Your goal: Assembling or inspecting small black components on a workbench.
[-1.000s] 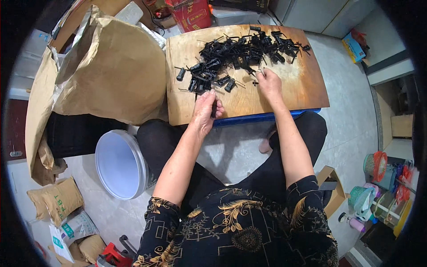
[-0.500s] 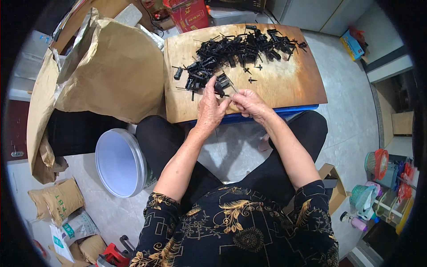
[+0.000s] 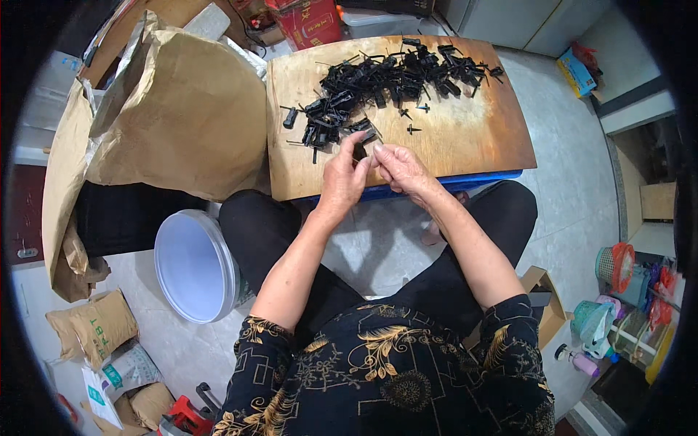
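My left hand (image 3: pixel 345 174) is closed around a small black plastic part (image 3: pixel 359 151) at the near edge of a worn wooden board (image 3: pixel 483 149). Thumb and fingers of my right hand (image 3: pixel 401 170) pinch together right beside it. Whatever sits in that pinch is too small and covered to name. Just beyond both hands spreads a heap of black plastic parts (image 3: pixel 392 78), many with thin stems. A few small black pieces (image 3: pixel 414 129) lie apart from the heap, and one single part (image 3: pixel 290 118) rests at the board's left.
A big brown paper bag (image 3: pixel 182 109) stands against the board's left side. Below it is a white bucket (image 3: pixel 190 265). Blue plastic (image 3: pixel 480 176) shows under the board. A red box (image 3: pixel 309 25) stands behind; a cardboard box (image 3: pixel 554 305) sits by my right elbow.
My left fingers have curled inward around the black part. My right hand has shifted slightly left and nearer; the thin stem that stuck up beside its fingertips no longer shows clearly.
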Demonstrator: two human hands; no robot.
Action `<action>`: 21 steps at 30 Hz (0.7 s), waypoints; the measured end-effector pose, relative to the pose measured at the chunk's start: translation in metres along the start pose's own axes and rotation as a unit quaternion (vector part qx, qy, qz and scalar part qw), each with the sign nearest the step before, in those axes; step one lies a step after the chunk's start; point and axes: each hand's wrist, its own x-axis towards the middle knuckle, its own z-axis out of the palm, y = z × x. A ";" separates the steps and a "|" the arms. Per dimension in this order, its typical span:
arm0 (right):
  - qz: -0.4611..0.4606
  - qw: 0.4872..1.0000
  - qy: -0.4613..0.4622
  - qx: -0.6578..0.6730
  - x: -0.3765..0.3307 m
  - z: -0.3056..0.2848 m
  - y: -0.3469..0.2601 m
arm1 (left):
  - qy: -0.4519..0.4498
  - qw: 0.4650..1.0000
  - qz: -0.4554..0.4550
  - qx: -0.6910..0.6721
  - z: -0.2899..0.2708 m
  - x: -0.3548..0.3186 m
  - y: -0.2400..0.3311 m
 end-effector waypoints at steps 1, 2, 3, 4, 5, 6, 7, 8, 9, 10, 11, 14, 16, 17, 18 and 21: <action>-0.055 0.998 0.007 -0.013 0.000 0.001 -0.001 | -0.006 0.993 -0.068 -0.096 -0.002 0.002 0.001; -0.054 0.998 0.007 -0.013 0.001 0.001 -0.002 | -0.006 0.993 -0.069 -0.097 -0.004 0.002 0.003; -0.084 0.993 0.020 -0.083 0.001 0.001 -0.003 | -0.013 0.983 -0.099 -0.152 -0.006 0.002 0.004; -0.113 0.981 0.034 -0.153 0.001 0.002 -0.005 | -0.021 0.970 -0.129 -0.206 -0.008 0.003 0.009; -0.112 0.981 0.034 -0.153 0.002 0.002 -0.003 | -0.029 0.956 -0.160 -0.246 -0.009 0.004 0.014; -0.148 0.969 0.047 -0.192 0.004 0.001 0.001 | -0.030 0.955 -0.160 -0.246 -0.011 0.004 0.019; -0.184 0.954 0.057 -0.230 0.005 0.003 0.001 | -0.036 0.956 -0.168 -0.239 -0.013 0.003 0.023; -0.183 0.954 0.056 -0.230 0.005 0.004 0.000 | -0.043 0.956 -0.177 -0.232 -0.015 0.003 0.024; -0.195 0.947 0.048 -0.249 0.004 0.004 0.000 | -0.042 0.955 -0.178 -0.232 -0.016 0.003 0.023; -0.208 0.940 0.040 -0.268 0.004 0.004 -0.001 | -0.054 0.956 -0.184 -0.224 -0.016 0.003 0.022; -0.207 0.940 0.040 -0.268 0.005 0.003 -0.001 | -0.067 0.955 -0.191 -0.215 -0.017 0.004 0.022; -0.229 0.930 0.034 -0.285 0.007 0.001 0.000 | -0.080 0.953 -0.185 -0.226 -0.017 0.004 0.024; -0.220 0.928 0.027 -0.299 0.007 0.001 -0.001 | -0.084 0.954 -0.182 -0.222 -0.017 0.004 0.022; -0.219 0.929 0.026 -0.299 0.008 0.001 0.000 | -0.088 0.956 -0.179 -0.217 -0.016 0.004 0.021; -0.222 0.928 0.022 -0.299 0.009 0.000 0.001 | -0.088 0.955 -0.180 -0.217 -0.016 0.005 0.019; -0.211 0.930 0.018 -0.300 0.010 -0.001 0.001 | -0.093 0.965 -0.170 -0.176 -0.013 0.006 0.013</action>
